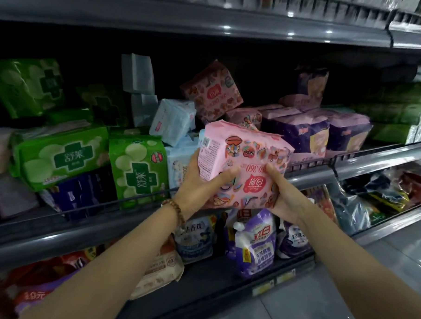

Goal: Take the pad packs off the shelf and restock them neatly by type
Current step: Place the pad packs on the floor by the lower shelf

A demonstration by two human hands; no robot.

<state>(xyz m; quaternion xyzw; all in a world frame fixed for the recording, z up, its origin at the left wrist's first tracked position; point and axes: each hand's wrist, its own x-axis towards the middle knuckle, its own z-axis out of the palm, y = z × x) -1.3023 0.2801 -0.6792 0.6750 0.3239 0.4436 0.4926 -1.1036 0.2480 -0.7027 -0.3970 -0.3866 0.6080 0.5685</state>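
Both hands hold one pink plastic pad pack printed with cartoon figures [243, 167] in the air just in front of the grey metal shelf's front rail [349, 164], its lettering upside down. The left hand [196, 186] grips the pack's left end, thumb across the front and fingers behind. The right hand [284, 194] grips the lower right corner, thumb on the front and fingers beneath. A brown beaded bracelet [174, 209] circles the left wrist. On the shelf behind, green plastic packs with a white cross emblem [137, 167] stand to the left. A pale blue pack [173, 121] lies tilted near the middle, and a second pink cartoon-print pack [212, 91] leans at the back. Purple packs [324, 132] sit in a row to the right. On the shelf below stands a purple spouted pouch [254, 244].
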